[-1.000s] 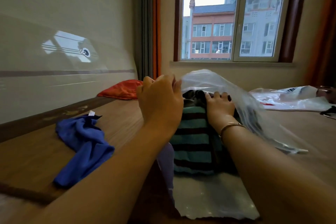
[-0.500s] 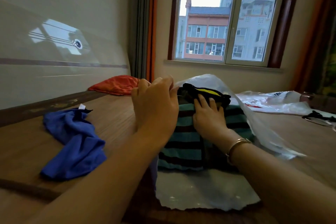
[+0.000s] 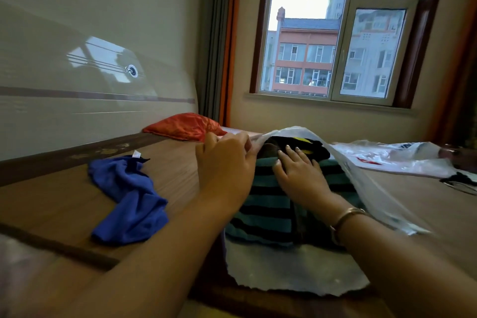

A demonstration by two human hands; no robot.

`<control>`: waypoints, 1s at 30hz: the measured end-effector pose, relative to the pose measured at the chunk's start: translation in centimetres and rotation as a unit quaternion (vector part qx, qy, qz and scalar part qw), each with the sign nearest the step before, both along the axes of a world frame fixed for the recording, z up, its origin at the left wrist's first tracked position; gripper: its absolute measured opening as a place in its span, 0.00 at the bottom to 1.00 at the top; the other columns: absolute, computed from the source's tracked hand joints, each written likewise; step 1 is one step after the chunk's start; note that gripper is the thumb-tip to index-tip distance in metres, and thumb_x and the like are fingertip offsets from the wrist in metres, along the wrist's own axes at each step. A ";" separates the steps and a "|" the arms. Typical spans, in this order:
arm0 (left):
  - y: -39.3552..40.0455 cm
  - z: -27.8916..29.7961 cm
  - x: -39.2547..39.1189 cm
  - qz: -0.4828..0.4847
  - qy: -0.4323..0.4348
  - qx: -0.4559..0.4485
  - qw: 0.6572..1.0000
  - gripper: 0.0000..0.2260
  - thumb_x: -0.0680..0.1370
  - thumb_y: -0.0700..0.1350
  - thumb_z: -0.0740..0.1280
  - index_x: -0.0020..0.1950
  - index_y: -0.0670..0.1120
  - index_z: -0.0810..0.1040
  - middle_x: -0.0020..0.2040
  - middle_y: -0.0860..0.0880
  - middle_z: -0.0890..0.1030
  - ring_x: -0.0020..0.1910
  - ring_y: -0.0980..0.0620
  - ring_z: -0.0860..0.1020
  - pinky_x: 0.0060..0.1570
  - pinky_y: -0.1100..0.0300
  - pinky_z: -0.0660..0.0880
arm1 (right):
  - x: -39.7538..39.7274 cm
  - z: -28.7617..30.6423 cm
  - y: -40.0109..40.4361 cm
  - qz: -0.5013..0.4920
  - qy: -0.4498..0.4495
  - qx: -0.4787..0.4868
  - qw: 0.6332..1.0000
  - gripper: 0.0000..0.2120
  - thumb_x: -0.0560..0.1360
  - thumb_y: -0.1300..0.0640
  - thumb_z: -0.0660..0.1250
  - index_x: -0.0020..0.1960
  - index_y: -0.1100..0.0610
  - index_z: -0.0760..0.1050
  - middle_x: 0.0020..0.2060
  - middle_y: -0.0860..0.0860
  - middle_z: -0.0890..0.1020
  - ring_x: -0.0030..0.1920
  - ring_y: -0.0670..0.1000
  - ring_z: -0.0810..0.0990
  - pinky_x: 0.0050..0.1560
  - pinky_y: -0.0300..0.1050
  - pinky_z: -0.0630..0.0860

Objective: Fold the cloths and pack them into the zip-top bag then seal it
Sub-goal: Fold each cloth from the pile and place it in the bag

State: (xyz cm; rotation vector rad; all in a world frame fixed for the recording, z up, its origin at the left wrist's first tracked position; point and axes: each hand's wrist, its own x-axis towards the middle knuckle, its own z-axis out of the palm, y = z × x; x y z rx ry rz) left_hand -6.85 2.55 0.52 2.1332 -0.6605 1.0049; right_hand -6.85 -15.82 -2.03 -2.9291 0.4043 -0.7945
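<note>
Nearest the camera, the lower sheet of the clear zip-top bag (image 3: pixel 296 268) is lying flat on the wooden surface (image 3: pixel 51 204), its ragged open edge pointing toward the person. On that sheet a folded teal-and-black striped cloth (image 3: pixel 268 209) is sitting, partly inside the bag's mouth. The right hand (image 3: pixel 300 175), with a thin bracelet (image 3: pixel 344 217) showing at the wrist, is lying flat on the striped cloth with its fingers stretched forward, pressing rather than gripping, the fingertips reaching a dark cloth with a yellow patch (image 3: pixel 307 146) that is lying deeper in the bag. The left hand (image 3: pixel 227 162) is pinching the bag's upper sheet between thumb and fingers and holding it lifted, so the plastic is arching over both cloths. To the left, well apart from the bag, a crumpled blue cloth (image 3: pixel 129 196) is lying loose on the wood. Farther back, an orange cloth (image 3: pixel 185 126) is resting near the wall, and another plastic bag (image 3: pixel 392 155) is lying at the far right. Beyond, a window (image 3: pixel 333 31) is showing buildings outside.
</note>
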 end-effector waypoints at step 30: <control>21.6 -14.4 1.1 0.083 0.382 0.174 0.904 0.16 0.81 0.56 0.54 0.69 0.65 0.67 0.75 0.63 0.61 0.73 0.49 0.59 0.70 0.53 0.54 | 2.8 -12.1 21.5 0.226 0.138 0.177 0.948 0.21 0.82 0.49 0.48 0.69 0.53 0.70 0.77 0.49 0.53 0.77 0.51 0.48 0.76 0.54 0.49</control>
